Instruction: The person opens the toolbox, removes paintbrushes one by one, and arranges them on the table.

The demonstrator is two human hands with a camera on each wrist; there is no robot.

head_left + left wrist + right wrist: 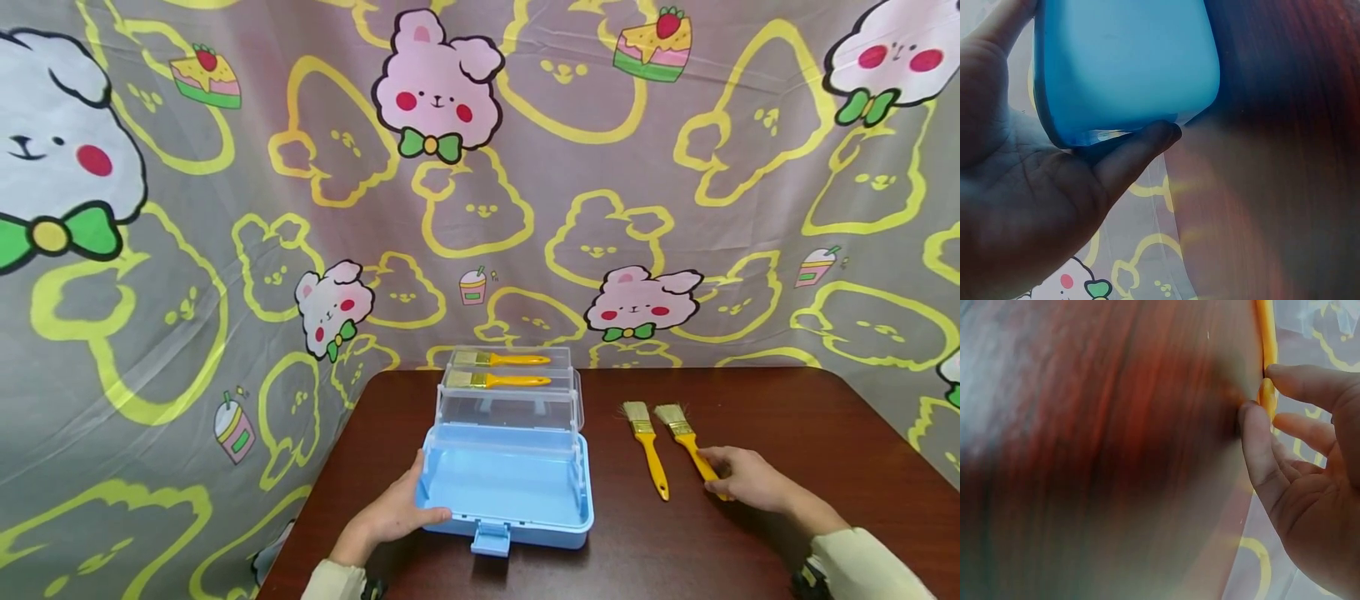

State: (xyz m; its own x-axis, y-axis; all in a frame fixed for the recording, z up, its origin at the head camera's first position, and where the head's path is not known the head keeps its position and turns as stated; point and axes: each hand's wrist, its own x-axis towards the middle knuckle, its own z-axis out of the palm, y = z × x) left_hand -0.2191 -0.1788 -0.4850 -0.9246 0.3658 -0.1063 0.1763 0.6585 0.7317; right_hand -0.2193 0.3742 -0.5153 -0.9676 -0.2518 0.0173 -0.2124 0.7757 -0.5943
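A light blue plastic toolbox [506,487] stands with its lid raised and its blue bottom bare. My left hand [393,508] holds its left front corner, thumb along the front rim; the left wrist view shows the thumb against the blue wall [1135,62]. On the clear raised trays [506,408] lie two paintbrushes with yellow handles, an upper paintbrush [517,360] and a lower paintbrush [517,381]. Right of the box, my right hand [753,479] pinches the handle end of a paintbrush [684,429] lying on the table. Another paintbrush [648,454] lies just left of it.
The dark brown wooden table [795,417] carries everything. Patterned grey cloth [480,200] hangs behind and at both sides. A light blue latch [491,537] hangs down at the box's front.
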